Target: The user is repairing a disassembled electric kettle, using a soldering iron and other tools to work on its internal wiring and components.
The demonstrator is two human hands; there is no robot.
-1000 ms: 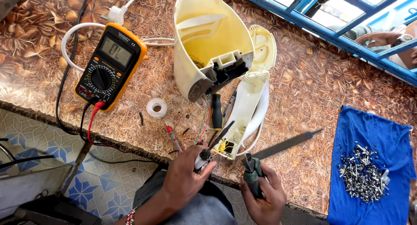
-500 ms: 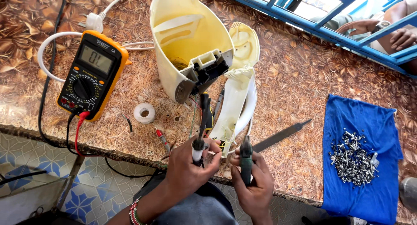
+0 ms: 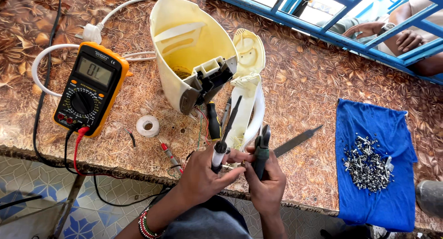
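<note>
Worktop [image 3: 332, 77]: brown marbled leaf-pattern laminate, glossy, fills most of view; front edge dark, worn, runs approx. left to right across lower frame. Floor [image 3: 41, 206] below edge, lower left: tiles w/ blue-and-white geometric star pattern. Thin metal leg [image 3: 69, 202] drops from the worktop edge at a slant over the tiles. Window frame [image 3: 323, 17] top right: blue-painted metal bars, crossing diag.; bright daylight beyond. Another person's forearms [image 3: 406, 36] visible through bars, outside. Light: strong daylight, even, soft shadows on worktop. Grey rounded obj. [image 3: 429, 197] at far right edge, partly cut off, cannot ID.
</note>
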